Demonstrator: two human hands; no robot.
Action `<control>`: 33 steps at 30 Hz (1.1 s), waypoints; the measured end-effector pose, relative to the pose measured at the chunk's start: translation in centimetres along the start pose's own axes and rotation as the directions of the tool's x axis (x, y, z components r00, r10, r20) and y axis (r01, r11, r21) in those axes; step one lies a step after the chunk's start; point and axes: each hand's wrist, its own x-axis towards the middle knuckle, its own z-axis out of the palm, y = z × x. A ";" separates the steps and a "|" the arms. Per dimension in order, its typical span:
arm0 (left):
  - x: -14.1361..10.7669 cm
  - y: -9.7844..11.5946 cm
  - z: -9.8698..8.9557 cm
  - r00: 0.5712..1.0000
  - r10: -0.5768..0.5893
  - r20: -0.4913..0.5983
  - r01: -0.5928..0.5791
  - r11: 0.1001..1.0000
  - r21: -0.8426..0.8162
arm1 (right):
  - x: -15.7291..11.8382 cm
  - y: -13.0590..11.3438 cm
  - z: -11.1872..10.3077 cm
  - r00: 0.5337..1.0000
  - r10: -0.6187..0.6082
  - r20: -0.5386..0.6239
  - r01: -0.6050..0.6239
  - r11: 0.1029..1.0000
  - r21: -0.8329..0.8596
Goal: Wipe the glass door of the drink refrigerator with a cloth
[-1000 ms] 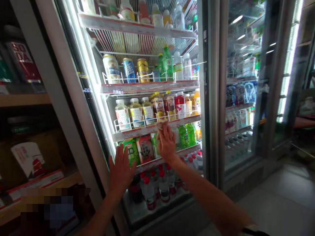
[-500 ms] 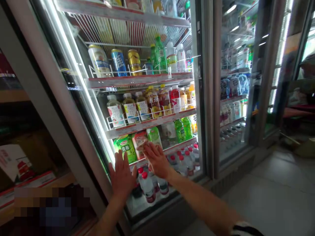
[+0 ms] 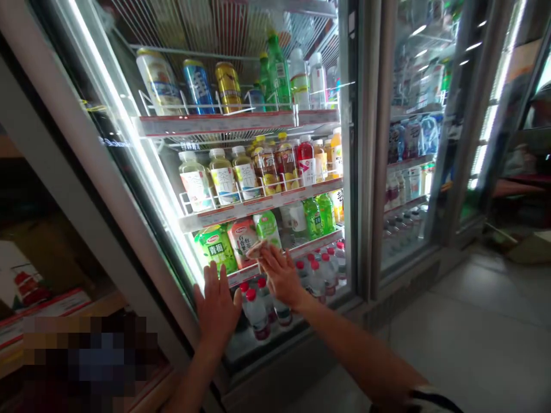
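Observation:
A glass fridge door (image 3: 365, 172) stands in front of me with lit shelves of drinks behind it. My right hand (image 3: 284, 276) presses a small pale cloth (image 3: 257, 250) against the glass, over the pink pouch (image 3: 241, 241) and the shelf edge below it. My left hand (image 3: 217, 307) lies on the lower left of the glass, fingers spread, holding nothing. Just above that hand, inside the fridge, is a green pouch (image 3: 215, 248). Bottles with red caps (image 3: 257, 315) stand behind the glass, below and between my hands.
Higher inside are a shelf of tea bottles (image 3: 224, 178) and one with cans (image 3: 196, 83). Another glass-fronted fridge (image 3: 413, 195) adjoins on the right, with tiled floor (image 3: 469, 338) before it. At left is a wooden shelf (image 3: 17, 367) with boxes.
The view has shifted a little, so the shelves sit higher in the picture. My right hand has slid slightly right and down across the glass with the cloth. My left hand stays at the glass.

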 end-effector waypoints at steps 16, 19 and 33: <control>-0.8 0.8 0.9 0.999 -0.033 0.031 0.033 0.999 -0.012 | -1.9 4.6 -0.4 0.899 0.388 -0.203 -0.405 0.913 -0.049; -0.8 1.0 1.3 0.999 -0.049 0.010 0.049 0.999 -0.015 | -1.9 3.9 -0.3 0.924 0.339 -0.176 -0.354 0.933 -0.061; -1.1 1.2 1.0 0.997 -0.064 0.045 0.066 0.997 -0.028 | -2.4 6.6 -0.3 0.936 0.306 -0.175 -0.320 0.946 -0.058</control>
